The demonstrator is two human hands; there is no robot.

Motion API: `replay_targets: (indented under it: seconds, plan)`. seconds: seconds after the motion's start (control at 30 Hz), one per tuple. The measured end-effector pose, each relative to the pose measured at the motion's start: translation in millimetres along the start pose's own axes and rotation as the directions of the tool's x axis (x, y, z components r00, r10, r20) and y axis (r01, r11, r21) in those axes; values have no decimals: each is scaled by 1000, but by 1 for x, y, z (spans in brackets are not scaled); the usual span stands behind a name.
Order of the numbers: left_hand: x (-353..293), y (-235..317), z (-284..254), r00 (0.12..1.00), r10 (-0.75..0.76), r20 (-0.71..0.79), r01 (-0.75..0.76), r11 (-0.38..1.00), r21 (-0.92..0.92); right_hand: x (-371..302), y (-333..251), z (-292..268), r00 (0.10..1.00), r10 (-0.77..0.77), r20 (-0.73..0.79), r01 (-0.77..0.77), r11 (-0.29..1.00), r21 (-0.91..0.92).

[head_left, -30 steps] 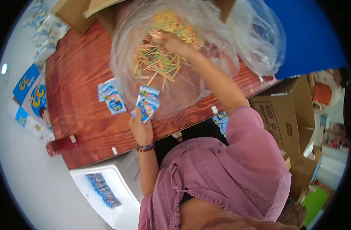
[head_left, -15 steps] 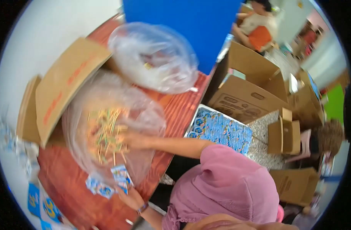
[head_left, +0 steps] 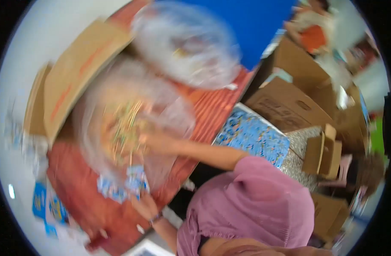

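My left hand (head_left: 145, 205), with a band on its wrist, grips a small blue-and-white packet (head_left: 137, 178) beside the bag's lower edge. More such packets (head_left: 112, 187) lie against it on the red-brown table. My right hand (head_left: 155, 143) reaches over the clear plastic bag (head_left: 174, 111), at a heap of thin yellow and green sticks (head_left: 126, 128). Motion blur smears its fingers, so whether it grasps any stick is unclear. The bag spreads out from the mouth of a cardboard box (head_left: 82, 64) lying on its side.
Another clear plastic bag (head_left: 191, 47) sits farther back on the wood-grain table (head_left: 76, 183), by a blue panel (head_left: 264, 25). To the right are a tray of blue packets (head_left: 251, 134), a large open carton (head_left: 289, 102) and a smaller box (head_left: 323, 151). A person (head_left: 310, 25) sits beyond.
The whole view has shifted and blurred, with the far bag and tray now higher and farther right. Both hands stay near the same things; a white-edged object shows at the bottom.
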State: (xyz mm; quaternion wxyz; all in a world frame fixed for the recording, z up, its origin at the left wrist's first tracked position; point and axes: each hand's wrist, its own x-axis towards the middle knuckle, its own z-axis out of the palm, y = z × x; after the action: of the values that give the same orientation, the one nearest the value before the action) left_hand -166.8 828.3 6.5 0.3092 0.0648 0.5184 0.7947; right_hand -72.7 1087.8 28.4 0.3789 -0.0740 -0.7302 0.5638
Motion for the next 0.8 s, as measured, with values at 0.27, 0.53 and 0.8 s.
replay_targets:
  seconds: [0.27, 0.53, 0.8]
  plan:
    - [-13, 24, 46, 979, -25, -202, -33, 960, -278, -2, 7, 12, 939, 343, -35, -329, 922, 201]
    - [8, 4, 64, 992, -114, -50, 84, 913, -399, 10, -39, 57, 932, 353, 77, -205, 341, 918]
    - [4, 8, 65, 991, -127, -47, 92, 887, -453, 8, -66, 89, 972, 233, -13, -122, 556, 822]
